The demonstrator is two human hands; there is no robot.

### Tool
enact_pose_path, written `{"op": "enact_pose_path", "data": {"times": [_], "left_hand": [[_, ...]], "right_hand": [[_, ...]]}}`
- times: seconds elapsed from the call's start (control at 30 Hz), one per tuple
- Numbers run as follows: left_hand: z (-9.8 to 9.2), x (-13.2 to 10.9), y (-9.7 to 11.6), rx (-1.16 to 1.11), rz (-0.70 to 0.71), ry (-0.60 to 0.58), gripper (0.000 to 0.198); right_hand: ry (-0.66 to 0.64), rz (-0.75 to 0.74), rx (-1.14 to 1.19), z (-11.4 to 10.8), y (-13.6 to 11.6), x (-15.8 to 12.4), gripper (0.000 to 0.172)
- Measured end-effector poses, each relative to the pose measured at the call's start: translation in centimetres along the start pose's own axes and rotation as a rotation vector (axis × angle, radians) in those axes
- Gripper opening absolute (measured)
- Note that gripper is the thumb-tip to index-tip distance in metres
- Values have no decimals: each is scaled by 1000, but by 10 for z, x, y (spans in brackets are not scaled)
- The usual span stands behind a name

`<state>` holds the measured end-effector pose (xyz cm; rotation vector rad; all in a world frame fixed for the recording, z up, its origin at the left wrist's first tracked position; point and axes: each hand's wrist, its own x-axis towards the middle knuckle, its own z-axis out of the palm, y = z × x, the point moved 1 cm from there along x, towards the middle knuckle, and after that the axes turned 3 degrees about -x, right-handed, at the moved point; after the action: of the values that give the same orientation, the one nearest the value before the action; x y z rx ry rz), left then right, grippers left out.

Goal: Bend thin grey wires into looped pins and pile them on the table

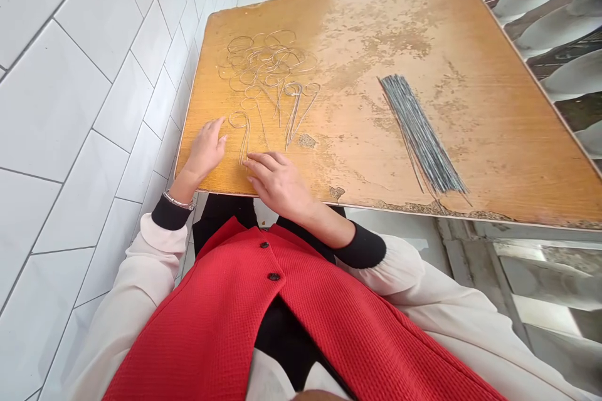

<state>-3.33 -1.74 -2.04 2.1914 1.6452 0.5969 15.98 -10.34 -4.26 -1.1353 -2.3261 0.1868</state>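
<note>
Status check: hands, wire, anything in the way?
Left hand and right hand open on the wooden tabletop, either side of a looped wire. Pile of looped wires just ahead. Straight wire bundle off to the right.

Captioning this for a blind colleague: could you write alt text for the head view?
A person's left hand and right hand rest on a worn wooden tabletop on either side of a looped wire, with a heap of wire loops beyond and a bundle of straight grey wires to the right.
</note>
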Motion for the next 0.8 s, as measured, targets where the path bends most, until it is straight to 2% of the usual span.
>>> {"op": "enact_pose_path", "data": {"times": [0.13,0.2,0.3,0.4,0.5,0.6,0.7,0.8], "left_hand": [[0,-6,0,20,-1,16,47],[2,-13,1,41,2,11,47],[2,-20,3,75,18,2,47],[-2,-13,8,142,44,-46,51],[-7,4,16,243,72,-167,61],[-7,19,20,301,60,-269,65],[-2,22,18,330,54,-295,63],[4,19,12,332,73,-272,61]], "right_hand": [[-32,-50,20,6,2,0,35],[1,-55,34,7,3,-4,34],[87,-14,68,3,6,-12,35],[78,33,88,-5,10,-12,39],[-8,47,2,-14,18,10,55],[-108,31,-91,-16,31,48,69],[-246,15,-158,-8,46,80,73],[-333,30,-199,5,58,90,74]]}}
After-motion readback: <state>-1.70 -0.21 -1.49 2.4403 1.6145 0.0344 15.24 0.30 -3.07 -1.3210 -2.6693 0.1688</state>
